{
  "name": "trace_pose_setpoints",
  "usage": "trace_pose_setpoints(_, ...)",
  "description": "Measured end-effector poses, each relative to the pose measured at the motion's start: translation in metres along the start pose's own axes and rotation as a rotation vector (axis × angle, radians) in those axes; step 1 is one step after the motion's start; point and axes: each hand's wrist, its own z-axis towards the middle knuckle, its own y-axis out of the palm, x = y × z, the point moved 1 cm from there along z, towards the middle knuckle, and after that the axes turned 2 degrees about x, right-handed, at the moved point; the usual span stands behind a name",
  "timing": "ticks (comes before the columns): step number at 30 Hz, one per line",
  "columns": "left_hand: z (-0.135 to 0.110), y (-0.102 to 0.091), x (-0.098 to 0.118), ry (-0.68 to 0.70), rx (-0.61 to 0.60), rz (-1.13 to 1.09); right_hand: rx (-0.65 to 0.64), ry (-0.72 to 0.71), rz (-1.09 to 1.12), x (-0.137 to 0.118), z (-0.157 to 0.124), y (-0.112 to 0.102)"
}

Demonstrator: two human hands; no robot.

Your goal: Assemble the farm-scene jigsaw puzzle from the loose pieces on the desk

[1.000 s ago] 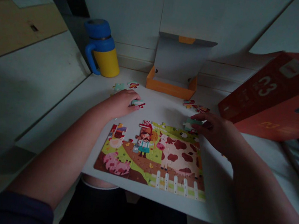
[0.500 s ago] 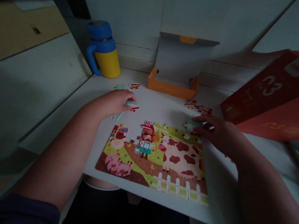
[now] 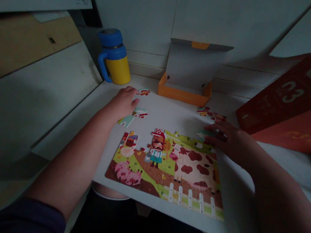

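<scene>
A partly joined farm jigsaw puzzle (image 3: 191, 168), with a cow, a farmer and a pig, lies near the table's front edge. At its upper right edge my right hand (image 3: 226, 139) has thumb and fingers around a pale green puzzle piece (image 3: 202, 134). My left hand (image 3: 124, 102) is over the left side of the table, thumb apart from the fingers. Its fingertips are beside a red and white puzzle piece (image 3: 145, 92); whether they touch it I cannot tell. Below the thumb lie a green and red puzzle piece (image 3: 140, 112) and a pale green one (image 3: 126, 120).
An orange box (image 3: 183, 94) with its lid up stands at the back. Several loose puzzle pieces (image 3: 212, 115) lie right of it. A blue and yellow mug (image 3: 117, 66) is at back left; a large red box (image 3: 289, 97) leans at right.
My left hand has come away from the green and red puzzle piece, now lying on the table, and moved toward the pieces farther back. The right hand stays by its piece. The view has shifted slightly.
</scene>
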Motion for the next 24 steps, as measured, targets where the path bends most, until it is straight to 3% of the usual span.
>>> trace_pose_setpoints(4,0.003,0.013,0.002,0.052,-0.040,-0.018,0.009,-0.035,0.013,-0.003,0.001,-0.001)
trace_pose_setpoints(8,0.004,0.012,-0.002,0.042,-0.045,-0.036,0.011,-0.041,0.013,-0.006,0.000,-0.002)
trace_pose_setpoints(15,-0.001,-0.032,-0.025,-0.154,0.034,0.028,-0.001,-0.038,0.012,-0.002,0.000,0.000)
trace_pose_setpoints(18,-0.007,-0.043,-0.030,-0.159,-0.089,0.008,-0.018,-0.043,0.015,-0.001,-0.001,0.000)
trace_pose_setpoints(24,-0.013,-0.037,-0.032,-0.132,-0.235,0.080,-0.028,-0.059,-0.025,-0.005,-0.001,-0.002)
